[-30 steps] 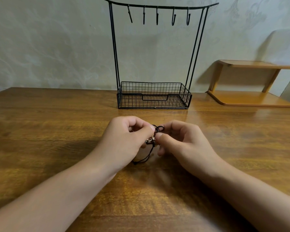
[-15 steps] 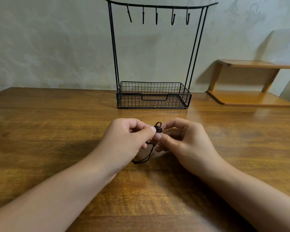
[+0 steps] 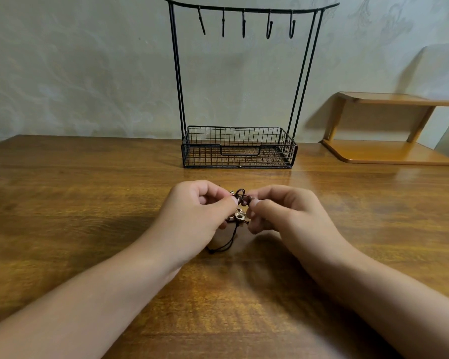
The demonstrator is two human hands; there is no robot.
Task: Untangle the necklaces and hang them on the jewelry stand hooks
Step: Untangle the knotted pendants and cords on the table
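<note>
A small tangle of necklaces (image 3: 239, 206), dark cord with brown beads and a gold bow-shaped charm, sits between my hands just above the table. My left hand (image 3: 197, 216) pinches the tangle from the left with thumb and fingers. My right hand (image 3: 283, 212) pinches it from the right. A loose end of dark cord (image 3: 222, 246) trails down onto the wood under my left hand. The black wire jewelry stand (image 3: 239, 149) stands behind, its top bar carrying several bare hooks (image 3: 244, 22).
The wooden table (image 3: 88, 203) stretches wide on both sides of my hands. A two-tier wooden corner shelf (image 3: 389, 151) sits at the back right against the wall. The stand's wire basket holds nothing I can see.
My hands have pulled slightly apart, and the tangle has loosened so the gold charm and beads now show between my fingers.
</note>
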